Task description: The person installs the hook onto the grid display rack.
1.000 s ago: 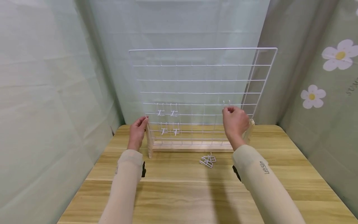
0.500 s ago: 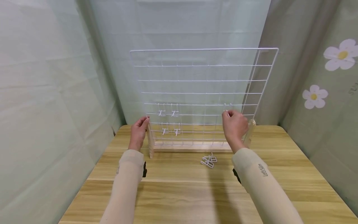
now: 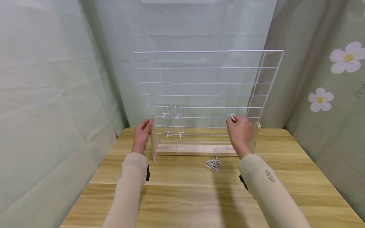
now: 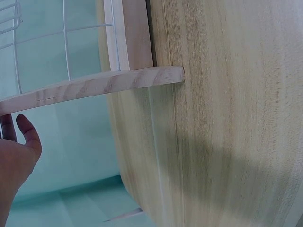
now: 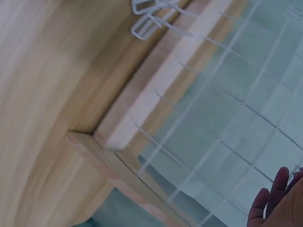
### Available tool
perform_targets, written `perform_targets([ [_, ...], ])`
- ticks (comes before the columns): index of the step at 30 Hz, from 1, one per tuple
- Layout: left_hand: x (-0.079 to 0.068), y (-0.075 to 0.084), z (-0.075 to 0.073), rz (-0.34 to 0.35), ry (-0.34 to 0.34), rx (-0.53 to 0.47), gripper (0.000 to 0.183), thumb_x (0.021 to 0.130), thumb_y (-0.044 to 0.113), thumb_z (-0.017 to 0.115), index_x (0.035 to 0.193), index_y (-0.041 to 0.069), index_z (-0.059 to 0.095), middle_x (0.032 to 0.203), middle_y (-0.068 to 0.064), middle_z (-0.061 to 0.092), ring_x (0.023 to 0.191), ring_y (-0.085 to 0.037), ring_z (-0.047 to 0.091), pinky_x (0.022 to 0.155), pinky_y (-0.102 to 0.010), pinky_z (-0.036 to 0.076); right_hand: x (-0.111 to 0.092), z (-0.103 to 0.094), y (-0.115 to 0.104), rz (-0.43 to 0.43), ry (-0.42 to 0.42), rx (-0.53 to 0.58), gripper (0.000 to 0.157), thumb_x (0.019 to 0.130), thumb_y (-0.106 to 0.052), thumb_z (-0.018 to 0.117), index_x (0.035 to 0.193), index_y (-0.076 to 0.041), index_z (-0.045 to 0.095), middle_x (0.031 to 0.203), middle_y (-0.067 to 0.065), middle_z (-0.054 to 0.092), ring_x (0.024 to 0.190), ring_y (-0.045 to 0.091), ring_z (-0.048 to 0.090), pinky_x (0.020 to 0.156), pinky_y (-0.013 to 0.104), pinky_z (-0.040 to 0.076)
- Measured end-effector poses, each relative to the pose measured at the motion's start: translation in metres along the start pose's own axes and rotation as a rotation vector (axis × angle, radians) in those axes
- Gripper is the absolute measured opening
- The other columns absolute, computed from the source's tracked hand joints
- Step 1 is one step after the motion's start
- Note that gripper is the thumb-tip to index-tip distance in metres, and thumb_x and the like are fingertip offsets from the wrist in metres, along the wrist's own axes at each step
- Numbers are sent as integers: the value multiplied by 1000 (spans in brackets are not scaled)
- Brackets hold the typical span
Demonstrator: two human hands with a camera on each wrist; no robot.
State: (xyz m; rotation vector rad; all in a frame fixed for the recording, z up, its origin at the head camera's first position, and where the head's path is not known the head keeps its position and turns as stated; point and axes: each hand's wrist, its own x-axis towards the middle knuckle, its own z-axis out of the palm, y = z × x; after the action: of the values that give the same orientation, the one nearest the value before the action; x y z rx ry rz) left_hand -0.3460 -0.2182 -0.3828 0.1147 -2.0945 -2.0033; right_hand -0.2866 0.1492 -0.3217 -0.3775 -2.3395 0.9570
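Observation:
A white wire grid rack (image 3: 209, 95) stands upright in a wooden base (image 3: 196, 150) on the table. At its left edge, my left hand (image 3: 141, 134) pinches the side near the top of the left wooden post (image 4: 90, 88); some fingertips are hidden behind that post in the left wrist view. My right hand (image 3: 240, 131) pinches the prong of a white wire hook (image 3: 231, 114) at the grid's right side. This hook's two top ends are at a horizontal wire. Farther left hang several similar hooks, among them an upper hook (image 3: 178, 116) and a lower hook (image 3: 181, 134).
A small pile of loose white wire hooks (image 3: 213, 164) lies on the wood-grain table (image 3: 182, 196) in front of the base. Pale green cloth (image 3: 185, 28) hangs behind and at both sides. The right wooden post (image 5: 128, 182) stands beyond my right hand.
My right hand has moved slightly down, and the hook at its fingertips now shows more fully above it. My left hand keeps its place at the rack's edge.

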Motion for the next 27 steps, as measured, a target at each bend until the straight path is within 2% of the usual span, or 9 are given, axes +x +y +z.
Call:
perform_targets([
  [9, -2, 3, 1, -30, -7, 11, 50, 101, 39, 57, 141, 9, 54, 144, -3, 53, 129, -19, 47, 109, -36, 38, -13, 12, 15, 24, -50, 12, 27, 90, -27, 55, 94, -12, 78, 88, 7, 74, 80, 30, 66, 69, 47, 47],
  [15, 0, 4, 0, -41, -9, 20, 49, 101, 39, 55, 141, 11, 54, 145, -2, 53, 129, -19, 47, 110, -36, 37, -18, 17, 22, 10, -84, 28, 28, 92, -26, 56, 98, -8, 77, 92, 11, 74, 84, 31, 66, 74, 46, 47],
  [22, -1, 3, 1, -24, -12, 28, 49, 101, 39, 55, 141, 10, 54, 143, -4, 53, 127, -20, 48, 109, -36, 38, -30, 24, 39, 2, -83, 6, 25, 88, -24, 58, 89, -11, 79, 83, 7, 74, 75, 28, 65, 62, 42, 47],
  [27, -2, 3, 2, -22, -5, 33, 49, 101, 40, 55, 140, 9, 54, 142, -6, 53, 125, -20, 48, 109, -36, 38, -43, 31, 53, -10, -116, 25, 23, 87, -21, 59, 81, -10, 77, 72, 4, 70, 66, 25, 60, 55, 36, 43],
])
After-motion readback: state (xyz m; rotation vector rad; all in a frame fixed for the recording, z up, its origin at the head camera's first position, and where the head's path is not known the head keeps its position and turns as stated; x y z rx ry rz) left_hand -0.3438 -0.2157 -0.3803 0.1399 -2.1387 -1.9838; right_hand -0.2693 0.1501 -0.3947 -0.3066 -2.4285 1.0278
